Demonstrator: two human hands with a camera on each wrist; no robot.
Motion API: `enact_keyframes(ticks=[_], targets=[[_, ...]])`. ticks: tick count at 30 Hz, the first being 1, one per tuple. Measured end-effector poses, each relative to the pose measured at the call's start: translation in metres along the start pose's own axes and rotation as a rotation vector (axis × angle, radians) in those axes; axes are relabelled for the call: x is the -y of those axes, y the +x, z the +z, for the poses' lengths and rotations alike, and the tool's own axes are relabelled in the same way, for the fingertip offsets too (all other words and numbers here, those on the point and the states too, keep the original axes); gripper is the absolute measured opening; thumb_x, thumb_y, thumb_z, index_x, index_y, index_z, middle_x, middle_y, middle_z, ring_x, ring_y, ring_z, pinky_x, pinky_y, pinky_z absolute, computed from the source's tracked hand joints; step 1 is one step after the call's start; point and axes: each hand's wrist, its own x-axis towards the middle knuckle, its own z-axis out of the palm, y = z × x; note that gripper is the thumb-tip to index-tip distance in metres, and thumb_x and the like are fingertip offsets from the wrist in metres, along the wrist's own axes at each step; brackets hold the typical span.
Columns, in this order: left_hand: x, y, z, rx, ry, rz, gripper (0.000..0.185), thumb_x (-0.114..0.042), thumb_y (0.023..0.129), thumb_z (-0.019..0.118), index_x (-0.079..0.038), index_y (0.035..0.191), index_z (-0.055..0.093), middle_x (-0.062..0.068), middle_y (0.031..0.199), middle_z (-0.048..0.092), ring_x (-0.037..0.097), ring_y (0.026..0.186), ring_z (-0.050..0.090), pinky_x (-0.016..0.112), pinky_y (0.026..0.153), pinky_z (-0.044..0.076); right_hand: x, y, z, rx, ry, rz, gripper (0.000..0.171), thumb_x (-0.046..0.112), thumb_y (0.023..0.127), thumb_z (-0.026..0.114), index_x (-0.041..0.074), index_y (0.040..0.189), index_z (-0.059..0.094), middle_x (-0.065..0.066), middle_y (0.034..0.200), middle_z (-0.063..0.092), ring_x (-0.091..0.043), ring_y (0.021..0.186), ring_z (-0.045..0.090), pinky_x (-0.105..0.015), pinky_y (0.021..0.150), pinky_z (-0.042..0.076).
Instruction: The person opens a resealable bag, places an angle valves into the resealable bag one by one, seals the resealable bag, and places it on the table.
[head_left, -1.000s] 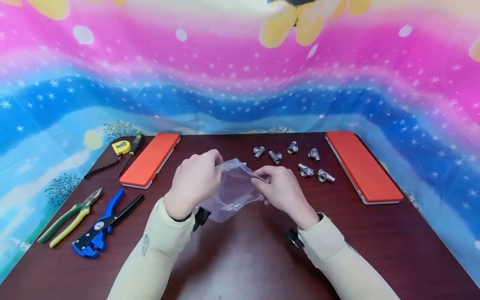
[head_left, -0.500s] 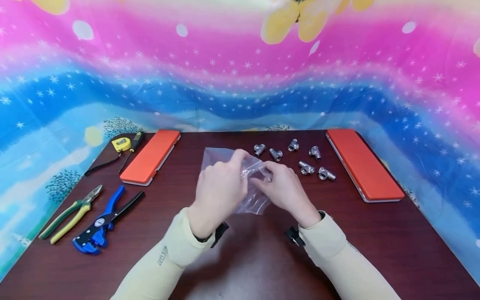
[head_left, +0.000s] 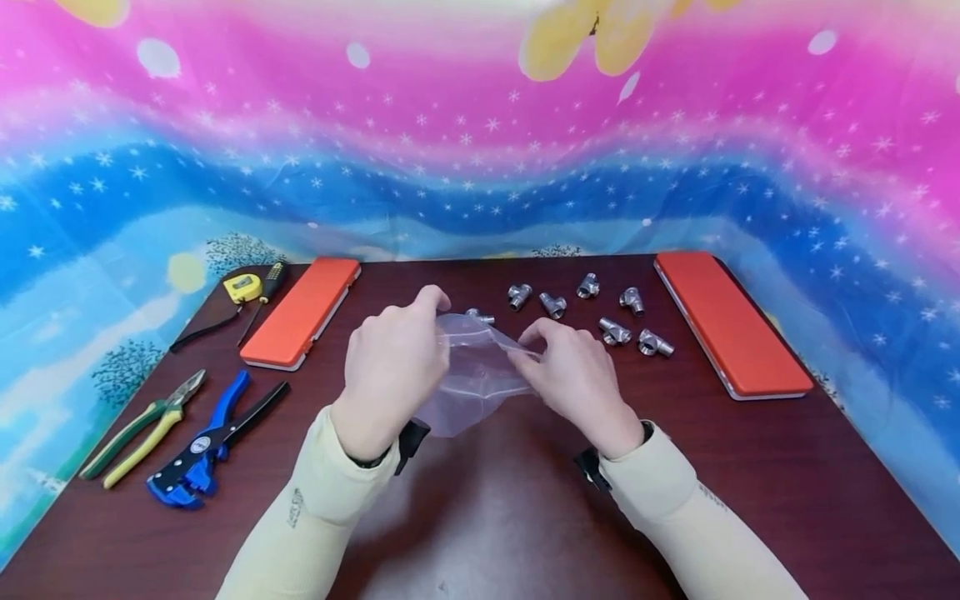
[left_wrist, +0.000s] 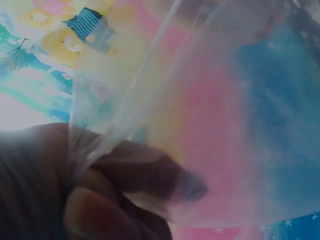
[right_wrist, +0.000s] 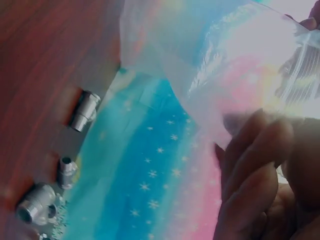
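Bag (head_left: 472, 379) opening looks like the step in hand: your left hand (head_left: 393, 367) and right hand (head_left: 573, 379) each pinch its mouth above the surface (head_left: 750, 467), so next you likely need one grip freed for a fitting (head_left: 613, 332).

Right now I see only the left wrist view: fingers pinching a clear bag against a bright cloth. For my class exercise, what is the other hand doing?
Observer: The right hand pinches the clear bag too, at the opposite edge from the left hand, above the table.
Operator: Is anything metal nearby?
Observer: Yes, small metal pipe fittings lie loose on the table just beyond the right hand; one fitting sits behind the bag.
Operator: Any tools?
Observer: On the left side lie green-handled pliers and a blue-handled tool.
Operator: And boxes?
Observer: Two flat orange cases, one on the left and one on the right, both closed.
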Motion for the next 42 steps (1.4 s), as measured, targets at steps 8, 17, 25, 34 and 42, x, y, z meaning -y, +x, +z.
enact_keyframes(ticks=[8, 17, 25, 34, 42], targets=[[0.003, 0.008, 0.009, 0.149, 0.025, -0.029, 0.034, -0.004, 0.085, 0.061, -0.011, 0.118, 0.063, 0.006, 0.066, 0.06, 0.027, 0.051, 0.054, 0.045, 0.053, 0.05, -0.003, -0.003, -0.003, -0.076, -0.143, -0.032, 0.012, 0.023, 0.088, 0.076, 0.018, 0.08, 0.069, 0.006, 0.059, 0.056, -0.022, 0.058, 0.056, -0.039, 0.047, 0.043], [0.021, 0.014, -0.017, 0.351, -0.324, -0.031, 0.031, -0.015, 0.092, 0.058, -0.021, 0.123, 0.061, 0.003, 0.055, 0.049, 0.021, 0.044, 0.045, 0.036, 0.047, 0.04, -0.003, 0.003, -0.013, 0.149, 0.111, 0.034, 0.018, 0.025, 0.09, 0.075, 0.016, 0.077, 0.067, 0.004, 0.051, 0.057, -0.014, 0.048, 0.057, -0.036, 0.057, 0.044], [0.063, 0.018, -0.032, 0.405, -0.437, 0.203, 0.061, -0.049, 0.087, 0.074, -0.023, 0.138, 0.055, 0.0, 0.106, 0.063, 0.019, 0.094, 0.06, 0.044, 0.08, 0.051, -0.004, 0.004, -0.016, 0.225, 0.262, 0.108, 0.02, 0.027, 0.09, 0.074, 0.014, 0.077, 0.069, -0.003, 0.053, 0.06, -0.02, 0.046, 0.06, -0.036, 0.052, 0.05], [0.041, 0.0, 0.041, 0.477, -0.42, 0.398, 0.158, -0.05, 0.048, 0.097, -0.025, 0.157, -0.014, 0.008, 0.165, -0.007, 0.038, 0.148, -0.009, 0.063, 0.113, 0.01, -0.015, 0.009, -0.015, 0.24, 0.402, 0.187, 0.018, 0.02, 0.089, 0.074, 0.004, 0.081, 0.07, -0.009, 0.053, 0.062, -0.02, 0.043, 0.06, -0.034, 0.047, 0.053], [0.019, -0.008, 0.077, 0.292, -0.383, 0.384, 0.16, -0.047, 0.047, 0.099, -0.022, 0.157, -0.014, 0.009, 0.164, 0.009, 0.037, 0.149, 0.006, 0.069, 0.11, 0.011, -0.016, 0.011, -0.018, 0.254, 0.45, 0.176, 0.017, 0.018, 0.089, 0.071, 0.003, 0.08, 0.069, -0.009, 0.052, 0.062, -0.02, 0.041, 0.06, -0.034, 0.045, 0.053]])
